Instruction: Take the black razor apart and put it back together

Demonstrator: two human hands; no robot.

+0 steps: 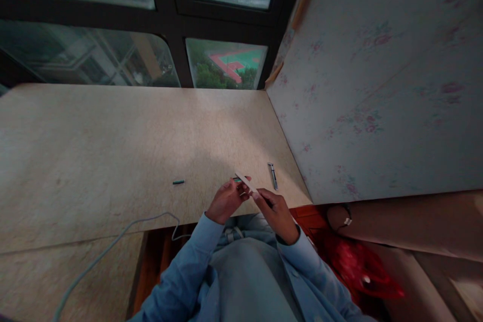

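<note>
Both of my hands meet over the near edge of a beige tabletop (113, 141). My left hand (226, 200) and my right hand (274, 210) are closed together on a thin white pen-like barrel (245, 182) that slants up to the left. A small green part shows at its upper end by my left fingers. A short dark green cap-like piece (178, 181) lies alone on the table to the left. A slim grey-and-white stick (272, 175) lies on the table just right of my hands.
A floral-papered wall (377, 85) bounds the table on the right. Dark-framed windows (173, 15) run along the far edge. A pale cable (113, 246) trails over the near table edge on the left. A red bag (354, 266) sits on the floor at lower right.
</note>
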